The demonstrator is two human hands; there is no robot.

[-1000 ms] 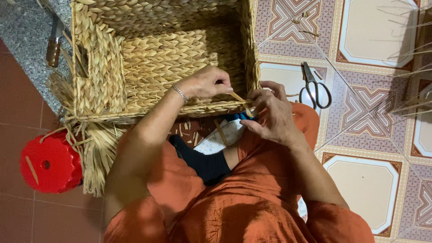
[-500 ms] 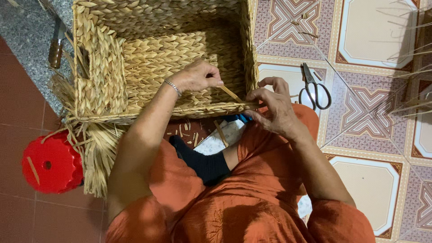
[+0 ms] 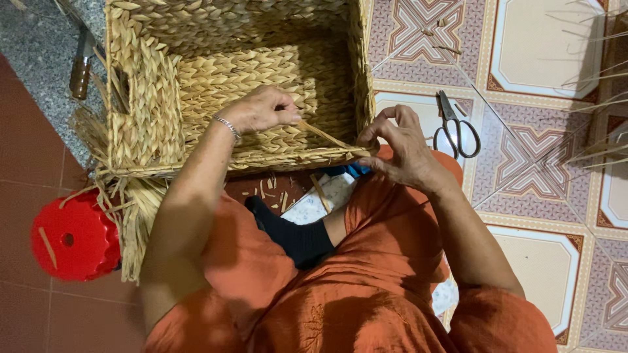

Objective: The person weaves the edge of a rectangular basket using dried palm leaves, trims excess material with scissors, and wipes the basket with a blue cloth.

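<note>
Patterned floor tiles underfoot. Red stool lies left of basket. Left hand, inside basket, pinches straw strand; right hand pinches the rim's near corner. Scissors lie right of basket.

basket: braided dried grass/straw, matt, rough, loose frayed ends at corner. strand betw. hands: same dry fibre, flat, pale. scissors: metal blades, dull sheen, dark handles. stool: red plastic, smooth, slight gloss. floor tiles: glazed ceramic, glossy, patterned. clothes: orange cloth, soft, matt. sock: black knit. bracelet: metal, shiny.
</note>
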